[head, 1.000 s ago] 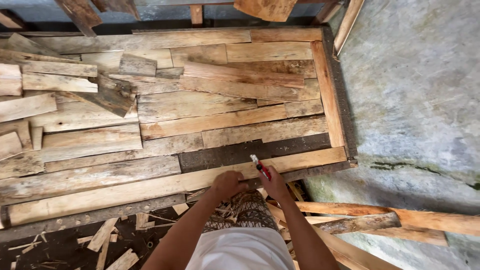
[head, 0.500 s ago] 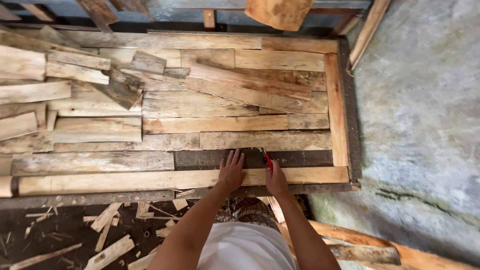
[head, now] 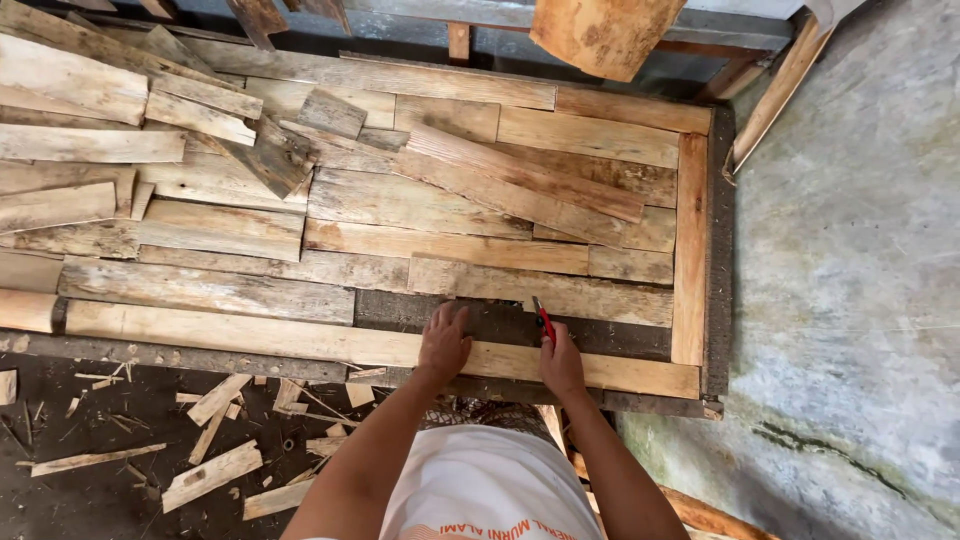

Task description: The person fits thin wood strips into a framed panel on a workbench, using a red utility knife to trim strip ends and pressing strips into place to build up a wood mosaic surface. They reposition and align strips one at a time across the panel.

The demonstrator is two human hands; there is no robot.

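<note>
**Hands at the dark gap in the plank panel**

We look down on a panel (head: 690, 260) of rough, weathered planks, pale tan to grey, laid mostly crosswise and fitted edge to edge inside a frame. One long slot in it stays bare: a dark gap (head: 600, 335), coarse and grainy, running left to right just above the panel's near edge plank (head: 250, 335), which is smoother and yellower than the rest.

Our left hand (head: 443, 342) lies flat on the gap's left part, fingers narrow and pressed together, holding nothing. Our right hand (head: 560, 362) sits just beside it to the right, on the near plank, fingers curled around a red pencil (head: 542, 318). The pencil is slim and straight; its long axis runs away from us, tilted a little leftward, its far end over the gap at the edge of the plank beyond.

Toward the panel's far left, loose offcuts (head: 270, 155) lie stacked at odd angles. Below the panel, splintered scraps (head: 210, 475) litter dark ground; to its right, the concrete (head: 860, 250) is grey and mottled.
</note>
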